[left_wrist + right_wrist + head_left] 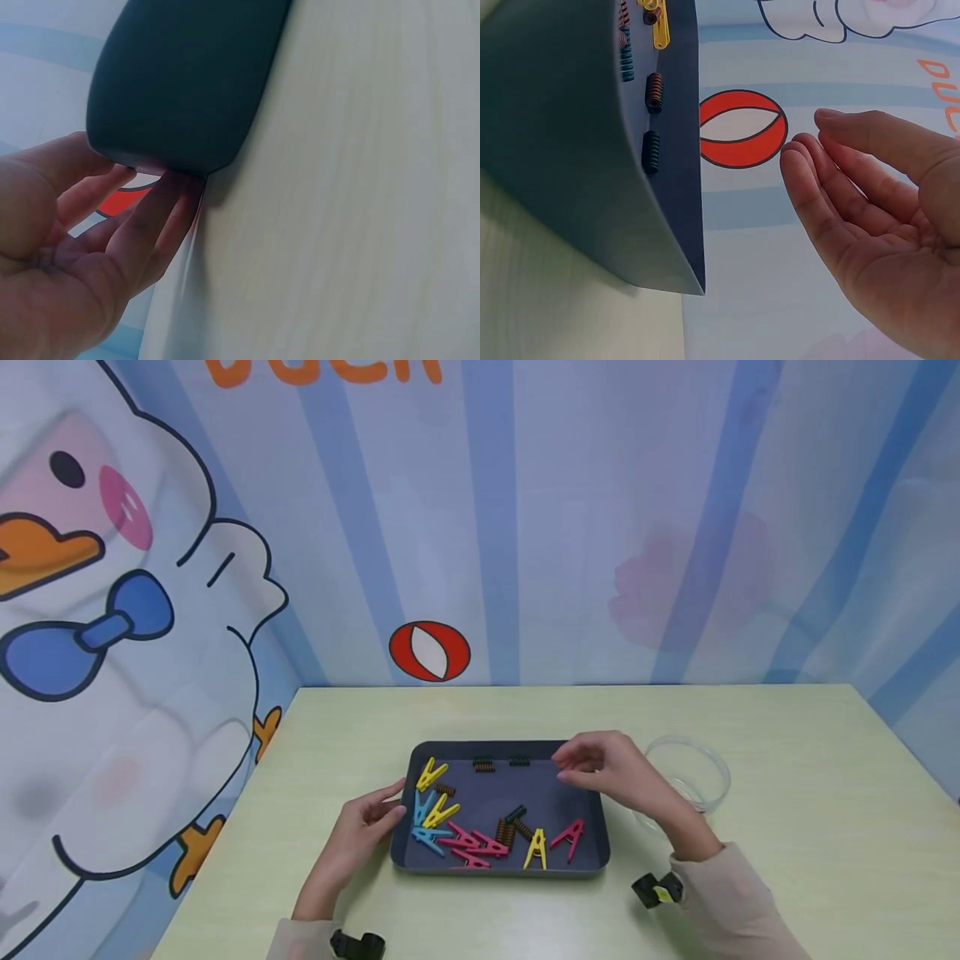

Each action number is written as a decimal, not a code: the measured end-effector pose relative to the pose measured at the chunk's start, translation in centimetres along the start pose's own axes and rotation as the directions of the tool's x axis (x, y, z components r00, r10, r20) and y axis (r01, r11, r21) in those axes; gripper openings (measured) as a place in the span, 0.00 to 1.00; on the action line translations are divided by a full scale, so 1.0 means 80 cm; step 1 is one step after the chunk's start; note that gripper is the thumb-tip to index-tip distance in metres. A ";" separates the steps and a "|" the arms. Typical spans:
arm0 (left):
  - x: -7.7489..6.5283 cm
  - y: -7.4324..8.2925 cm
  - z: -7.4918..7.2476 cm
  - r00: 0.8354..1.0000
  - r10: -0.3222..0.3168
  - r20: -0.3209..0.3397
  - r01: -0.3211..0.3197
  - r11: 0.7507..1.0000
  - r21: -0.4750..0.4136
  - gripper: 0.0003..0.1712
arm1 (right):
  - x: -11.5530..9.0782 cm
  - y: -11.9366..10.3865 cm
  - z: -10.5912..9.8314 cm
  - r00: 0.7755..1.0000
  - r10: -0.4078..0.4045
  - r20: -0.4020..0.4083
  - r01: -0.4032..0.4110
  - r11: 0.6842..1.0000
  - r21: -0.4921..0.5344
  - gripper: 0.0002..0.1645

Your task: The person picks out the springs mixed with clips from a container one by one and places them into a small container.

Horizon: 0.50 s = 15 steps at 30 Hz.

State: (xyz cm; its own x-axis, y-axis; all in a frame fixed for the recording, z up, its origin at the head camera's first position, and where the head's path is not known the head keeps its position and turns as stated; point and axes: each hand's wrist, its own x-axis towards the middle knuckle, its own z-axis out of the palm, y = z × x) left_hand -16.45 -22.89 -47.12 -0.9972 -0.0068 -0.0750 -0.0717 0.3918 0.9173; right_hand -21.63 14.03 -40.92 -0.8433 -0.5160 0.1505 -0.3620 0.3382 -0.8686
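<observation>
A dark grey tray (495,870) lies on the table with small clothespins and coil springs in it. My left hand (365,827) holds its left side, thumb at the rim and fingers against the outer wall; the left wrist view shows the fingers at the tray's edge (172,90). My right hand (611,768) hovers over the back right corner, fingers loosely bent, nothing between them. Springs (483,764) and a dark spring (519,761) lie along the back wall. Yellow clothespins (431,774), blue ones (429,837) and pink ones (480,843) lie mostly left and front.
Clear round rings or lids (705,777) lie on the table (810,793) to the right, partly behind my right forearm. A printed backdrop (562,527) stands behind the table's far edge.
</observation>
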 end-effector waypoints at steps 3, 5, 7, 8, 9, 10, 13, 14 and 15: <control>0.000 0.000 0.000 1.000 -0.004 -0.003 0.004 1.000 0.001 0.26 | 0.002 0.000 0.003 1.000 -0.001 0.006 0.001 1.000 0.014 0.12; 0.000 0.000 0.000 1.000 -0.010 -0.005 0.010 1.000 0.007 0.26 | 0.003 0.000 0.005 1.000 0.000 0.010 0.000 1.000 0.021 0.12; 0.000 0.001 0.000 1.000 -0.017 -0.008 0.017 1.000 0.006 0.26 | 0.005 -0.001 0.007 1.000 0.000 0.014 0.000 1.000 0.022 0.12; 0.000 0.001 0.000 1.000 -0.018 -0.009 0.018 1.000 0.005 0.26 | 0.007 -0.001 0.008 1.000 0.001 0.015 -0.001 1.000 0.020 0.12; 0.000 0.002 0.000 1.000 -0.020 -0.010 0.020 1.000 0.004 0.26 | 0.008 -0.001 0.009 1.000 0.002 0.017 -0.003 1.000 0.019 0.12; 0.000 0.002 0.000 1.000 -0.020 -0.010 0.020 1.000 0.004 0.26 | 0.009 0.000 0.010 1.000 0.003 0.020 -0.003 1.000 0.019 0.11; -0.001 0.002 0.000 1.000 -0.019 -0.008 0.019 1.000 -0.005 0.26 | 0.011 0.000 0.013 1.000 0.002 0.030 -0.003 1.000 0.030 0.11; -0.001 0.002 0.000 1.000 -0.018 -0.008 0.018 1.000 -0.007 0.26 | 0.012 0.000 0.014 0.999 0.002 0.034 -0.003 0.999 0.035 0.11; -0.001 0.002 0.000 1.000 -0.017 -0.008 0.017 1.000 -0.009 0.26 | 0.012 0.000 0.015 0.999 0.004 0.038 -0.005 0.999 0.040 0.11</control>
State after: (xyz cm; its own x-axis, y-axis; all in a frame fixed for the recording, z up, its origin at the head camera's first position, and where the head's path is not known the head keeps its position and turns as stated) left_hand -16.37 -22.80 -47.00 -0.9960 -0.0208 -0.0872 -0.0885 0.3830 0.9195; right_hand -21.95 12.54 -41.33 -0.8288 -0.5444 0.1293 -0.3413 0.3087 -0.8878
